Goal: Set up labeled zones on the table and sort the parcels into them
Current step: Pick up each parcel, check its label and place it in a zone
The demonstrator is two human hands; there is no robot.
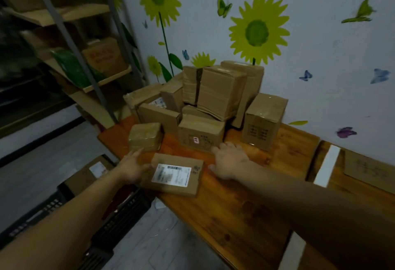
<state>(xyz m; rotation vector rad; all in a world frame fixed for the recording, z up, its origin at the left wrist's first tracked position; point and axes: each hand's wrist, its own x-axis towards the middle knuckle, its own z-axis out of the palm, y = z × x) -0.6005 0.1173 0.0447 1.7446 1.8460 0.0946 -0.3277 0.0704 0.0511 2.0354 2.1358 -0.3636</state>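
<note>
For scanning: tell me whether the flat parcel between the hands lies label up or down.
Label up. The flat parcel lies on the table, white barcode label showing on top.

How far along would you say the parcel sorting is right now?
Done: white tape strips divide the table, and a written cardboard sign lies in one zone. In hand: the left hand rests against the flat labelled parcel, the right hand open beside it. Left: the parcel pile sits unsorted.
</note>
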